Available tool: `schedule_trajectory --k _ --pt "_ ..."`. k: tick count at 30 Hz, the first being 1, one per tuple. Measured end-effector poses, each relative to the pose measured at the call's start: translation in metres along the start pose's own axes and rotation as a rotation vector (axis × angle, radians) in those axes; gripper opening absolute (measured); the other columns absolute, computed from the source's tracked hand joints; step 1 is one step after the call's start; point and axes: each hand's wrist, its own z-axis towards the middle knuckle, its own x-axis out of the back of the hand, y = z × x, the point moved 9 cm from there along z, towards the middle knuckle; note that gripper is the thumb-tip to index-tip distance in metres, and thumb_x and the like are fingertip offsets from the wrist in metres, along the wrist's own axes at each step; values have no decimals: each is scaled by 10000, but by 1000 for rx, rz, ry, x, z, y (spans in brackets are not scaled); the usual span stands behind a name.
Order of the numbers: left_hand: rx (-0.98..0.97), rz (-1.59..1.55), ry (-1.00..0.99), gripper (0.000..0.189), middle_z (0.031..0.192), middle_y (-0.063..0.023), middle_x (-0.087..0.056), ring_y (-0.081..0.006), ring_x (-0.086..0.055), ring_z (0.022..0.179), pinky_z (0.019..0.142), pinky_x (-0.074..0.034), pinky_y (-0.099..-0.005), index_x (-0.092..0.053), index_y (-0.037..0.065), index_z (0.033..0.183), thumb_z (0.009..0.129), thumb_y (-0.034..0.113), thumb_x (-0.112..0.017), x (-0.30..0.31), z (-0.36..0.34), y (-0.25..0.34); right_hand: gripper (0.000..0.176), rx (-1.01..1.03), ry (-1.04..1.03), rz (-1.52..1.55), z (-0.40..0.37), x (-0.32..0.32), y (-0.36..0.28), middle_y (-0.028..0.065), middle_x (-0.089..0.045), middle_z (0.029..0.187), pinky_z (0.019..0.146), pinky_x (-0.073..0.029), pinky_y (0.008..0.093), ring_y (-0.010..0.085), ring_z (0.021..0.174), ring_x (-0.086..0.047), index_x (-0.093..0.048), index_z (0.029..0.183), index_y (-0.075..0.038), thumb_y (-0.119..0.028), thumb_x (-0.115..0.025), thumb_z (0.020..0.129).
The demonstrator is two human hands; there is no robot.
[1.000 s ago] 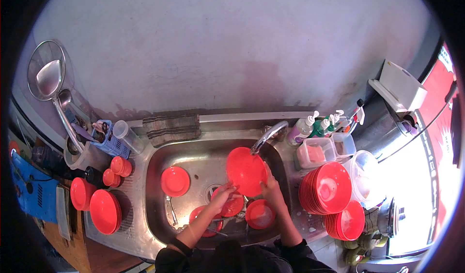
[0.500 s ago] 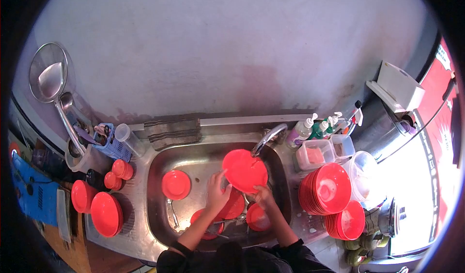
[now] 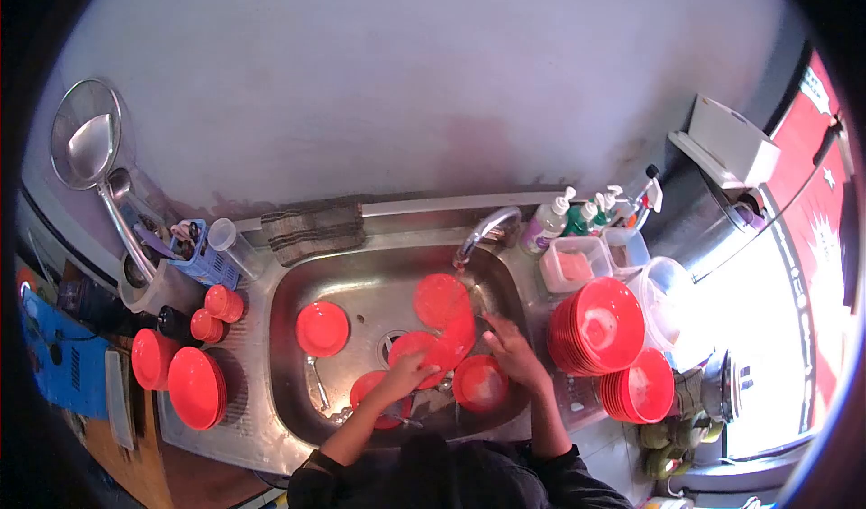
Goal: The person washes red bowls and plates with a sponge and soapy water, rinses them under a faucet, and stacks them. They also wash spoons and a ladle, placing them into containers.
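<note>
My left hand (image 3: 408, 375) reaches over the near part of the sink, its fingers closed at the near rim of a red bowl (image 3: 413, 346). My right hand (image 3: 514, 354) hovers at the right side with thumb and fingers apart, holding nothing. Close to it lie a red bowl with whitish residue (image 3: 481, 384) and a red dish (image 3: 460, 331). Under the tap (image 3: 469, 241) sits another red dish (image 3: 439, 298), wet and partly overlapped. A small red plate (image 3: 322, 328) rests alone on the left of the sink floor. Below my left forearm another red bowl (image 3: 368, 388) is partly hidden.
The steel sink (image 3: 289, 292) also holds a spoon (image 3: 317, 384). Stacked red bowls (image 3: 606, 328) stand on the right counter, near plastic tubs (image 3: 575, 265) and pump bottles (image 3: 546, 226). Red bowls (image 3: 197, 388) and a blue basket (image 3: 206, 261) occupy the left. A striped cloth (image 3: 313, 232) lies behind.
The red dish that both hands held up under the tap is now down in the sink. My right hand has let go and moved right; my left hand has come to another bowl.
</note>
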Motion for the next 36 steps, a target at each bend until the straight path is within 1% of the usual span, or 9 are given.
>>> schedule_trajectory --k 5,8,15,16,17,20,25,31,36 --pt "437 -1199 422 314 982 -83 -522 -148 -493 909 775 -394 -291 -429 0 1057 785 149 -481 34 -32 -2 374 64 414 -188 -42 105 -69 208 -354 1163 913 -249 359 317 1094 -325 -440 1089 -60 -215 -489 752" --pt "404 -1305 568 317 986 -85 -520 -154 -501 889 760 -401 -283 -425 8 1060 772 119 -495 54 -58 -15 364 -168 574 -483 -69 139 -54 190 -408 1111 882 -288 366 312 1067 -354 -439 1072 -43 -202 -488 748" --pt "445 323 567 251 778 -156 -557 -281 -549 714 598 -424 -342 -503 23 923 723 169 -544 147 -132 51 308 -429 332 -609 -103 126 34 220 -514 894 711 -376 416 354 854 -478 -489 1009 -26 -184 -461 746" --pt "539 264 590 239 722 -194 -516 -339 -514 671 549 -408 -377 -509 32 895 714 183 -548 155 -147 41 308 -393 309 -605 -99 122 33 220 -514 894 711 -376 416 354 854 -478 -489 1009 -26 -184 -461 746" --pt "635 299 619 242 740 -144 -565 -264 -556 665 574 -424 -324 -509 23 923 726 160 -540 167 -166 33 286 -401 361 -637 -101 126 27 209 -532 823 662 -391 416 344 786 -505 -512 982 -35 -165 -466 731" --pt "301 -493 987 316 920 -35 -538 -98 -499 813 731 -387 -229 -451 -11 1040 749 94 -516 196 -197 45 253 -383 439 -651 -103 132 13 198 -549 716 592 -409 413 335 683 -537 -546 938 -41 -129 -475 712" --pt "276 -748 972 379 1013 -62 -503 -126 -469 927 826 -345 -268 -400 13 1099 743 69 -518 184 -209 16 227 -341 461 -673 -100 132 13 199 -542 650 560 -418 401 337 639 -545 -564 903 -43 -92 -476 699" --pt "227 -1313 707 444 1101 -72 -446 -162 -451 984 834 -365 -302 -342 39 1152 753 105 -524 125 -103 -18 230 -376 456 -640 -101 133 20 226 -529 732 609 -407 419 360 714 -523 -554 888 -15 -91 -495 679" --pt "320 -1188 430 351 1014 -53 -502 -148 -490 918 802 -392 -299 -399 39 1100 777 139 -495 95 4 -21 190 -421 435 -594 -102 131 25 217 -527 679 577 -412 429 359 684 -527 -560 847 -42 -125 -497 687"
